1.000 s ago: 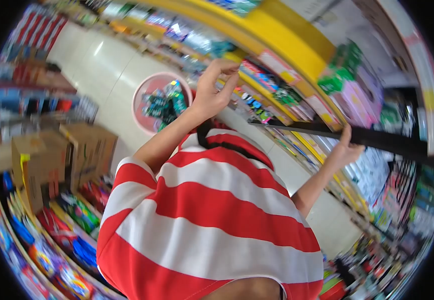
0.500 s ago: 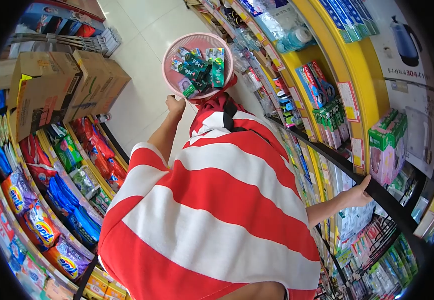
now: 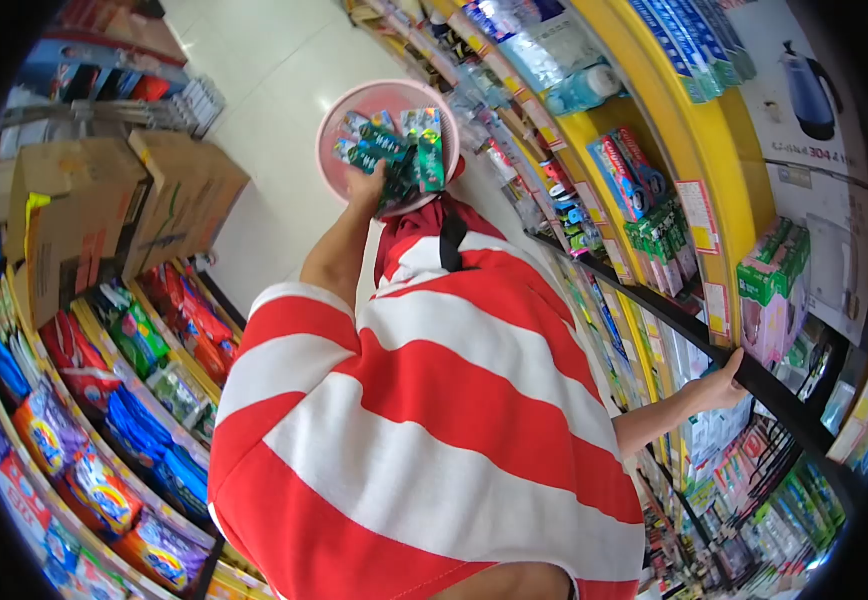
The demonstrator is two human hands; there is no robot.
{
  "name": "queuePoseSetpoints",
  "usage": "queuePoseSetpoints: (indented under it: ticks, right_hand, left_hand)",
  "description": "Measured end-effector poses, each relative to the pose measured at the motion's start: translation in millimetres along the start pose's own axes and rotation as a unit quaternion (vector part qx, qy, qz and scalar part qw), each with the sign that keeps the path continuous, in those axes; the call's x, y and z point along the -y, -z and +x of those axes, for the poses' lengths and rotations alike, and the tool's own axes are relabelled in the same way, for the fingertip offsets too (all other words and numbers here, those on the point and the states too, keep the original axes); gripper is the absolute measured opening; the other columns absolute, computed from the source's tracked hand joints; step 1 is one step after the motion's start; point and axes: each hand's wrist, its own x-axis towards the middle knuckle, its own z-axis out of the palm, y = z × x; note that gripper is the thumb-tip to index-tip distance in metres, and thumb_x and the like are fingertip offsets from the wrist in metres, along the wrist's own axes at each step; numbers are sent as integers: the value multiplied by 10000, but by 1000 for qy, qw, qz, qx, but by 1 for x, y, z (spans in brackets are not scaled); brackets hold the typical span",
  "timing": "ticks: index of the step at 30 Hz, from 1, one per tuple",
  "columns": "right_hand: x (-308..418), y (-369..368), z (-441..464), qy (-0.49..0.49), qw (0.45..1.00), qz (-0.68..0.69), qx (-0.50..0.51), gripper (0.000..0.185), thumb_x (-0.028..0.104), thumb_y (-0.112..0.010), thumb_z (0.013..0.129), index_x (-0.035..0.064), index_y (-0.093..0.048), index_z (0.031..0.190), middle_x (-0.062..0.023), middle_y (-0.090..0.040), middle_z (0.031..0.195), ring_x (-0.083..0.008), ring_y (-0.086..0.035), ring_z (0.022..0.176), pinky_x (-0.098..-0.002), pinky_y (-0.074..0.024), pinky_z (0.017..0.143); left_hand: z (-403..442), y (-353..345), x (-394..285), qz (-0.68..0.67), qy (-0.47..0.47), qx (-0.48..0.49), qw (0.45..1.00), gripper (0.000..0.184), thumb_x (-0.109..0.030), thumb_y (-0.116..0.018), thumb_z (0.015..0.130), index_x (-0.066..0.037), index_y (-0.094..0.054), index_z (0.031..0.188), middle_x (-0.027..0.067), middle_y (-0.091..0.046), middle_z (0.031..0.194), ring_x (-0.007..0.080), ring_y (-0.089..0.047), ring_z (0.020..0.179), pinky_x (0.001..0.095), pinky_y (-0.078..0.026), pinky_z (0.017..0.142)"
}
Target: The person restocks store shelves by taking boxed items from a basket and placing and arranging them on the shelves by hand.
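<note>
A pink round plastic basket point(image 3: 326, 150) holds several boxes, among them dark green toothpaste boxes point(image 3: 431, 160). My left hand point(image 3: 366, 183) reaches over the near rim, against the green boxes. Its fingers are blurred and partly hidden, so I cannot tell whether they grip a box. On the other side, my right hand point(image 3: 720, 385) is closed on a black rail point(image 3: 679, 318) along the shelf front, near a green and pink boxed pack point(image 3: 774, 285).
Yellow shelving point(image 3: 719, 140) with toothpaste boxes point(image 3: 626, 175) runs along the right. Brown cartons point(image 3: 79, 225) stand on the left above shelves of detergent bags point(image 3: 104, 485). Pale floor tiles point(image 3: 274, 90) extend ahead past the basket.
My left hand has moved from the basket's near rim inward to the green boxes. The basket sits slightly lower in view. My right hand stays on the rail.
</note>
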Motion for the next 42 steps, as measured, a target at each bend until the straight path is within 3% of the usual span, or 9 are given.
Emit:
queuePoseSetpoints:
  ticks: [3, 10, 16, 20, 22, 24, 29, 33, 42]
  right_hand:
    - [-8, 3, 3, 1, 1000, -15, -4, 312, 68, -736, 742, -90, -586, 966, -131, -635, 924, -153, -580, 768, -293, -486, 714]
    - [6, 0, -4, -48, 999, -7, -4, 346, 72, -692, 789, -79, -547, 1065, -118, -621, 1006, -162, -579, 879, -286, -446, 820]
    - [15, -2, -6, -53, 999, 13, 1, 307, 35, -664, 803, -88, -530, 1050, -118, -616, 968, -149, -578, 853, -260, -445, 781]
    - [10, -3, -6, -37, 998, 44, 3, 317, 33, -662, 804, -81, -523, 1065, -108, -612, 982, -145, -574, 851, -257, -441, 779]
    - [12, -4, -6, -27, 998, 51, -2, 312, 31, -660, 804, -78, -524, 1063, -100, -612, 979, -142, -573, 851, -256, -441, 778]
    - [16, -7, -8, -18, 997, 78, -19, 276, 37, -667, 798, -65, -540, 1021, -79, -615, 936, -126, -564, 812, -249, -439, 744]
    - [22, -4, -8, -16, 1000, 12, -23, 256, 68, -686, 784, -51, -555, 970, -61, -606, 873, -112, -541, 752, -242, -427, 693]
    - [17, -2, -6, -48, 998, 39, -10, 294, 59, -670, 790, -59, -533, 1022, -89, -604, 902, -137, -561, 801, -248, -435, 729]
    - [17, -1, -7, -58, 996, 74, 4, 329, 58, -666, 793, -67, -527, 1063, -104, -618, 945, -146, -569, 849, -251, -430, 783]
  left_hand:
    - [38, -29, 17, -21, -67, 65, 995, 846, -451, -735, 691, 117, -410, 1228, 275, -515, 1194, 367, -510, 1120, 377, -391, 955]
    - [19, -22, -33, -107, 171, 87, 976, 866, -369, -744, 674, 114, -340, 1267, 214, -499, 1226, 300, -545, 1072, 364, -438, 919]
    - [9, 1, -51, -250, 243, 93, 933, 642, -261, -595, 771, 98, -349, 1242, 200, -517, 1175, 333, -570, 1015, 429, -478, 872]
    - [41, 4, -9, -437, 223, 282, 824, 372, -129, -522, 810, 46, -436, 1127, 172, -554, 1040, 308, -602, 892, 456, -529, 745]
    - [-5, 32, -38, -370, 193, 199, 887, 356, -115, -547, 803, 36, -442, 1107, 168, -553, 1016, 288, -602, 871, 443, -536, 690]
    - [-45, 53, -61, -346, 146, 171, 911, 384, -49, -584, 777, 22, -434, 1123, 160, -542, 1003, 250, -594, 861, 414, -526, 591]
    - [-147, 85, -147, -323, -174, 200, 908, 507, 28, -570, 758, 37, -375, 1225, 167, -511, 1101, 230, -544, 985, 367, -475, 784]
    - [-187, 101, -214, -271, -422, 300, 811, 551, -21, -560, 781, 22, -347, 1287, 178, -504, 1169, 211, -522, 1039, 320, -422, 889]
    - [-270, 90, -363, -51, -685, 421, 592, 525, -18, -608, 735, 3, -448, 1235, 159, -503, 1196, 250, -491, 1102, 347, -370, 951]
